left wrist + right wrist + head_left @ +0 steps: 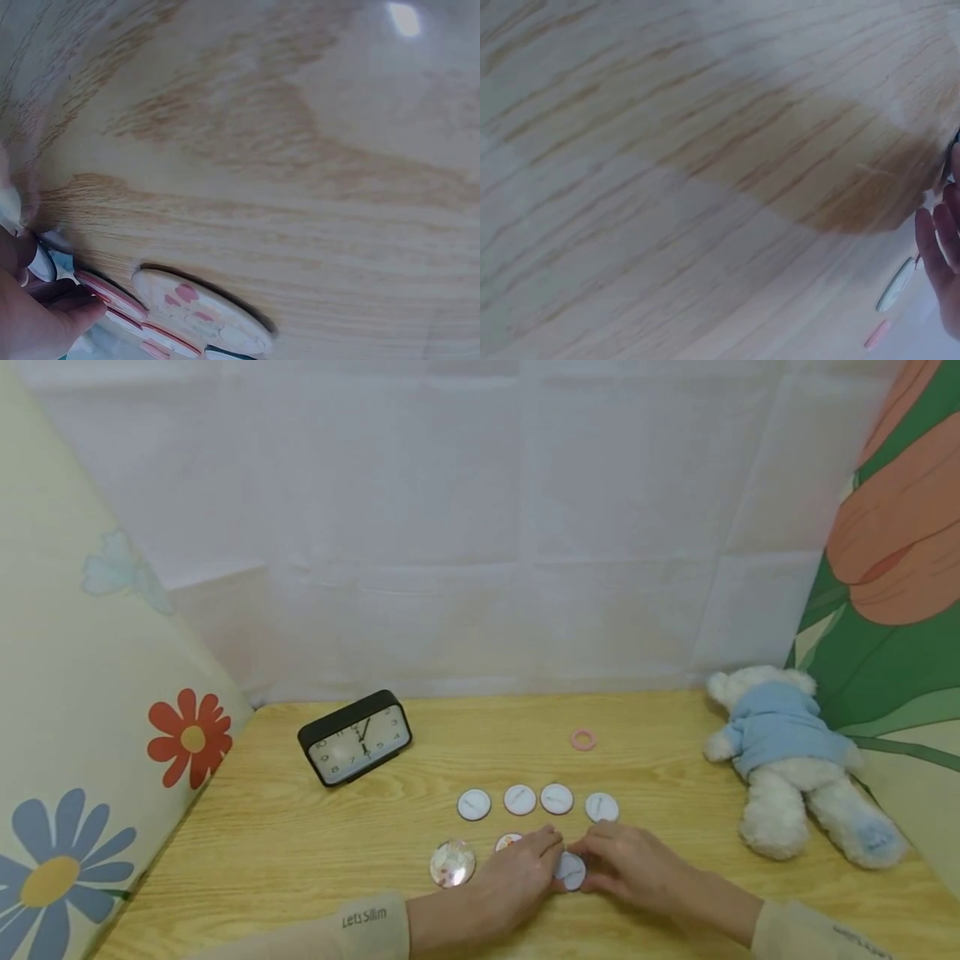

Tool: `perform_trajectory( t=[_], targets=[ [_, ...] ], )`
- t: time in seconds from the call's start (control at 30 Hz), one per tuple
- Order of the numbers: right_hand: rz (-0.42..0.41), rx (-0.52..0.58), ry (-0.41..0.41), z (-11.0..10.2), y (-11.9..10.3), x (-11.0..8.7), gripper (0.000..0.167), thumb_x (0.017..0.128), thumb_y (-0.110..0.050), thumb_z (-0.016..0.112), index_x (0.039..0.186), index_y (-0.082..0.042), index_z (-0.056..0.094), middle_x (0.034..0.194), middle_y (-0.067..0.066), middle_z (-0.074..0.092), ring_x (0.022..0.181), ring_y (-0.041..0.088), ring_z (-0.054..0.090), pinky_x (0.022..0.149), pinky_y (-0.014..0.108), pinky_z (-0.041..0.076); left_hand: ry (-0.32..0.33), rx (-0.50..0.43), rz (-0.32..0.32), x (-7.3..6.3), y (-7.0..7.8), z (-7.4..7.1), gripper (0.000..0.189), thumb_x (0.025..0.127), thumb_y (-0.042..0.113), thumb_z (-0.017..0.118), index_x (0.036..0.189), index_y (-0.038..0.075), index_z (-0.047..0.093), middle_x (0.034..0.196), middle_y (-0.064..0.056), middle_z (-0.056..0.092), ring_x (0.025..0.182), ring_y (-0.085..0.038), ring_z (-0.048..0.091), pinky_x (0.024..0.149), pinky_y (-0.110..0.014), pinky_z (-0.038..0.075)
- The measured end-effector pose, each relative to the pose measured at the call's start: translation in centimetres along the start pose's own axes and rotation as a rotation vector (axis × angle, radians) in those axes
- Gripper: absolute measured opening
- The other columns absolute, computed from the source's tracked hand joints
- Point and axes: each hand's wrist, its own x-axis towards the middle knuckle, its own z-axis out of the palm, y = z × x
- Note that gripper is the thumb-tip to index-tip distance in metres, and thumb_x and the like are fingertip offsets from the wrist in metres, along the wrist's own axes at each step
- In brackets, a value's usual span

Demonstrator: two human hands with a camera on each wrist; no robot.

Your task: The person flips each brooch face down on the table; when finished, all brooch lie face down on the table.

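Observation:
In the head view a round pin badge shows its white back with the pin, between my two hands. My left hand holds it at the left edge, and my right hand grips the right edge with thumb and fingers. In the left wrist view, the left hand has the badge's dark rim at its fingers. Partly hidden behind the left hand lies a patterned badge, face up. A larger, shiny round badge lies left of the left hand.
Beyond the hands several badges lie back up in a row, the rightmost badge near my right fingers. A pink ring lies farther back. A black clock stands at left; a plush bear in blue lies at right.

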Motion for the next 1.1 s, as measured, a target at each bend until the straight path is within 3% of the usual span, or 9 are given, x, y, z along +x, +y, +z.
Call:
perform_trajectory(
  t=[0.3,0.43,0.6,0.73,0.87,1.1],
  targets=[
    [0.089,0.003,-0.083,-0.3,0.1,-0.2,0.032,0.081,-0.033,0.079,0.105,-0.013,0.071,0.096,-0.009,0.058,0.086,0.002,0.053,0.070,0.021,0.052,-0.032,0.015,0.001,0.1,0.0,0.2,0.043,0.096,0.037,0.059,0.120,0.003,0.063,0.124,-0.006,0.061,0.124,-0.018,0.053,0.105,-0.026,0.042],
    [0.116,0.012,-0.119,-0.3,0.2,-0.1,0.034,0.082,-0.035,0.078,0.107,-0.014,0.070,0.098,-0.009,0.058,0.086,0.001,0.053,0.072,0.022,0.052,-0.053,-0.032,-0.008,0.0,-0.3,-0.3,0.043,0.096,0.037,0.060,0.121,0.002,0.062,0.127,-0.009,0.061,0.126,-0.021,0.053,0.106,-0.029,0.042],
    [0.139,-0.001,-0.132,-0.2,0.4,0.1,0.035,0.084,-0.038,0.074,0.108,-0.014,0.068,0.099,-0.009,0.058,0.087,0.002,0.053,0.074,0.023,0.053,0.024,-0.118,-0.032,-0.4,-1.7,-1.6,0.042,0.093,0.032,0.066,0.120,0.001,0.059,0.123,-0.014,0.062,0.124,-0.029,0.054,0.106,-0.039,0.042],
    [0.127,-0.063,-0.087,-0.3,0.3,0.7,0.028,0.086,-0.037,0.073,0.102,-0.015,0.067,0.095,-0.008,0.058,0.084,0.003,0.054,0.072,0.024,0.053,0.047,-0.130,-0.098,-1.3,-3.0,-2.4,0.052,0.091,0.037,0.068,0.124,-0.001,0.055,0.124,-0.016,0.062,0.123,-0.034,0.055,0.108,-0.048,0.040],
    [0.143,-0.092,-0.067,-0.4,-0.4,1.8,0.027,0.088,-0.036,0.072,0.101,-0.014,0.066,0.090,-0.008,0.057,0.080,0.004,0.053,0.067,0.023,0.052,-0.007,-0.119,-0.162,-2.8,-3.6,-2.6,0.062,0.091,0.044,0.066,0.130,-0.003,0.054,0.135,-0.024,0.053,0.128,-0.037,0.048,0.111,-0.054,0.033],
    [0.199,-0.124,-0.172,0.8,-1.8,4.1,0.058,0.083,-0.055,0.070,0.115,-0.007,0.064,0.090,-0.008,0.052,0.081,0.006,0.050,0.061,0.023,0.050,-0.094,-0.124,-0.206,-5.0,-3.9,-2.3,0.065,0.094,0.045,0.059,0.136,-0.005,0.050,0.144,-0.026,0.043,0.137,-0.037,0.037,0.114,-0.053,0.027]
  ],
)
